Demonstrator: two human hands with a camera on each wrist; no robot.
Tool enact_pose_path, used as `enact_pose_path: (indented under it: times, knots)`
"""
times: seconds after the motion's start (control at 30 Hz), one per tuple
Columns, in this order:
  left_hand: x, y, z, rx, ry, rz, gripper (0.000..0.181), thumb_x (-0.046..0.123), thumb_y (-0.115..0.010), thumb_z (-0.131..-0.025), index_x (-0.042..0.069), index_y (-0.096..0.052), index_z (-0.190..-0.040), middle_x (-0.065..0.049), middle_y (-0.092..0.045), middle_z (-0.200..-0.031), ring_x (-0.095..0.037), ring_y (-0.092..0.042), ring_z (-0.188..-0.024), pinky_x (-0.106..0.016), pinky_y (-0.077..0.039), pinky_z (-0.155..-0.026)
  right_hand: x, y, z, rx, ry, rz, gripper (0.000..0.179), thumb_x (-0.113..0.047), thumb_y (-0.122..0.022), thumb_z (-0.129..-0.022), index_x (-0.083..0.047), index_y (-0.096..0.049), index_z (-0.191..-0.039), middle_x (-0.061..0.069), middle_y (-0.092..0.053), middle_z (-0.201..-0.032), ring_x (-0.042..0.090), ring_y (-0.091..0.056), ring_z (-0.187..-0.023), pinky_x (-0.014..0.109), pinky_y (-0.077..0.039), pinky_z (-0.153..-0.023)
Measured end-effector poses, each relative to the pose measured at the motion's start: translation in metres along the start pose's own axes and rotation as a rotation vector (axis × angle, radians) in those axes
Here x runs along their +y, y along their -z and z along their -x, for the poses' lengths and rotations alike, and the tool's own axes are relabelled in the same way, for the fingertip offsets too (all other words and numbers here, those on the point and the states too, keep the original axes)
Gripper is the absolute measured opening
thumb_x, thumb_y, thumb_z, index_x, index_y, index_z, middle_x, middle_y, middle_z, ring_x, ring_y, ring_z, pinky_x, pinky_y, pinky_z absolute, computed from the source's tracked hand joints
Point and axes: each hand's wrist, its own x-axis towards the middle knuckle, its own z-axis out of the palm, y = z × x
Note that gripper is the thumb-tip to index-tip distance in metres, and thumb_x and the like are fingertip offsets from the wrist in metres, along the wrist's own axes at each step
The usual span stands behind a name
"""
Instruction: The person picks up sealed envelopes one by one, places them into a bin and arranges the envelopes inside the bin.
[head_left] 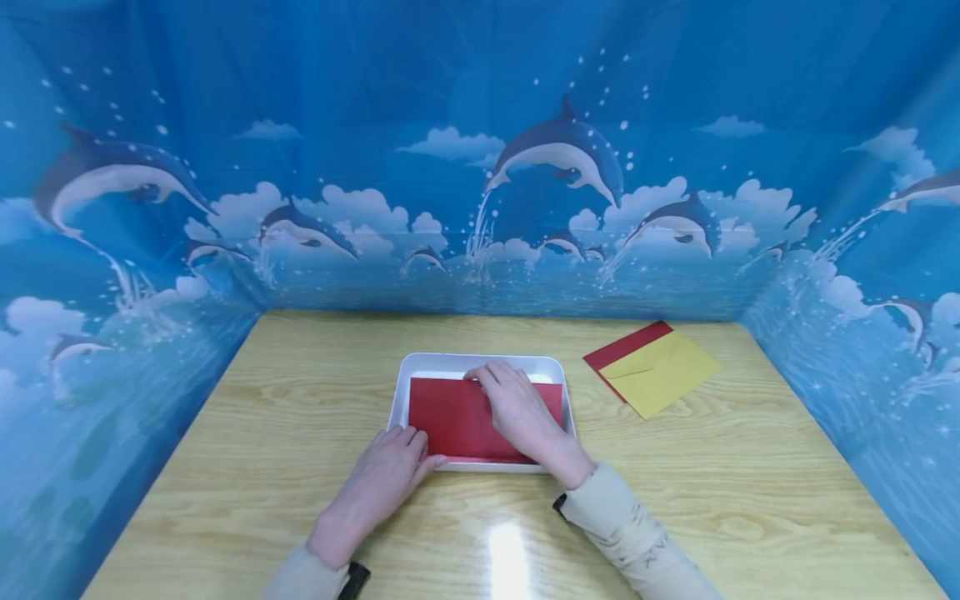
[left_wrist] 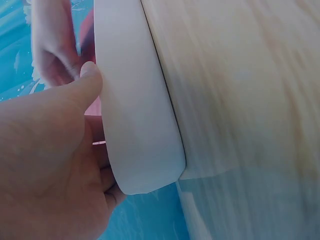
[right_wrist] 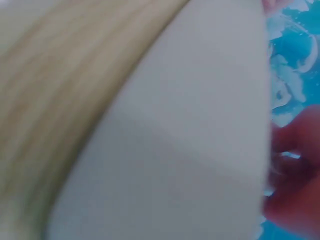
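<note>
A white tray (head_left: 480,364) holds a red envelope (head_left: 446,417) lying flat, its long side toward me. My left hand (head_left: 386,471) rests over the tray's near left corner. Its fingertips touch the envelope's left end, and its thumb (left_wrist: 90,80) lies at the near rim. Over the envelope's right half is my right hand (head_left: 517,408), fingers bent down at its far edge and seeming to pinch it; the thumb is hard to make out. In the right wrist view the tray wall (right_wrist: 185,110) hides most of that hand, and the picture is blurred.
A yellow envelope (head_left: 660,375) overlaps another red envelope (head_left: 626,346) on the wooden table (head_left: 322,367), to the tray's right. A blue curtain (head_left: 360,100) with dolphins encloses the table at the back and both sides.
</note>
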Motion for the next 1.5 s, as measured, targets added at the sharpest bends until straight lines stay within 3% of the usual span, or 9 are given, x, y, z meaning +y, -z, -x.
enact_pose_path:
  times: [0.27, 0.57, 0.67, 0.9, 1.07, 1.33, 1.5]
  knots:
    - [0.001, 0.001, 0.001, 0.032, -0.033, 0.01, 0.031, 0.038, -0.062, -0.1, 0.01, -0.059, -0.087, 0.002, -0.05, -0.076, -0.015, -0.043, -0.072, -0.033, -0.045, -0.076, 0.014, -0.006, 0.004, -0.076, -0.049, -0.038, 0.031, -0.002, -0.064, -0.097, -0.013, -0.064, -0.126, 0.002, -0.066, -0.117, 0.02, -0.061, -0.11, 0.04, -0.051, -0.095]
    - [0.001, -0.001, 0.001, 0.031, -0.025, 0.024, 0.03, 0.039, -0.064, -0.099, 0.01, -0.06, -0.089, 0.003, -0.051, -0.077, -0.015, -0.045, -0.074, -0.033, -0.046, -0.078, 0.021, 0.002, 0.009, -0.18, -0.069, 0.005, 0.043, 0.006, -0.057, -0.097, -0.016, -0.063, -0.134, 0.003, -0.065, -0.113, 0.022, -0.06, -0.105, 0.042, -0.051, -0.093]
    - [0.001, 0.0, 0.001, 0.026, -0.02, 0.026, 0.031, 0.038, -0.063, -0.1, 0.01, -0.059, -0.089, 0.003, -0.05, -0.078, -0.015, -0.044, -0.075, -0.034, -0.046, -0.077, 0.024, 0.005, 0.013, -0.154, -0.077, -0.001, 0.035, 0.001, -0.063, -0.097, -0.015, -0.067, -0.127, 0.004, -0.065, -0.114, 0.025, -0.061, -0.106, 0.044, -0.051, -0.09]
    - [0.001, 0.002, 0.001, 0.002, -0.007, 0.024, 0.032, 0.039, -0.061, -0.101, 0.009, -0.059, -0.09, 0.002, -0.049, -0.078, -0.015, -0.043, -0.075, -0.036, -0.047, -0.08, 0.037, 0.022, 0.018, 0.028, -0.07, -0.018, 0.005, -0.012, -0.073, -0.094, -0.013, -0.074, -0.099, 0.002, -0.069, -0.097, 0.026, -0.063, -0.094, 0.044, -0.051, -0.084]
    - [0.001, 0.002, 0.001, 0.002, -0.008, 0.016, 0.032, 0.039, -0.062, -0.1, 0.009, -0.06, -0.091, 0.003, -0.05, -0.079, -0.015, -0.044, -0.076, -0.037, -0.048, -0.083, 0.052, 0.036, 0.021, 0.111, -0.101, 0.018, 0.006, -0.018, -0.072, -0.096, -0.012, -0.073, -0.096, 0.001, -0.071, -0.092, 0.023, -0.061, -0.084, 0.04, -0.05, -0.077]
    - [0.003, 0.002, 0.001, -0.002, -0.003, 0.023, 0.03, 0.037, -0.063, -0.1, 0.009, -0.059, -0.09, 0.003, -0.049, -0.078, -0.016, -0.043, -0.075, -0.037, -0.047, -0.084, 0.098, 0.049, 0.034, 0.146, -0.213, 0.069, 0.008, -0.016, -0.068, -0.098, -0.009, -0.073, -0.098, 0.009, -0.072, -0.099, 0.032, -0.063, -0.096, 0.049, -0.05, -0.083]
    - [0.004, 0.003, 0.001, -0.008, 0.003, 0.028, 0.03, 0.037, -0.063, -0.1, 0.009, -0.059, -0.09, 0.002, -0.049, -0.078, -0.016, -0.044, -0.076, -0.038, -0.048, -0.087, 0.133, 0.054, 0.043, 0.114, -0.253, 0.11, 0.011, -0.007, -0.064, -0.099, -0.005, -0.074, -0.102, 0.013, -0.072, -0.102, 0.037, -0.065, -0.1, 0.053, -0.051, -0.084]
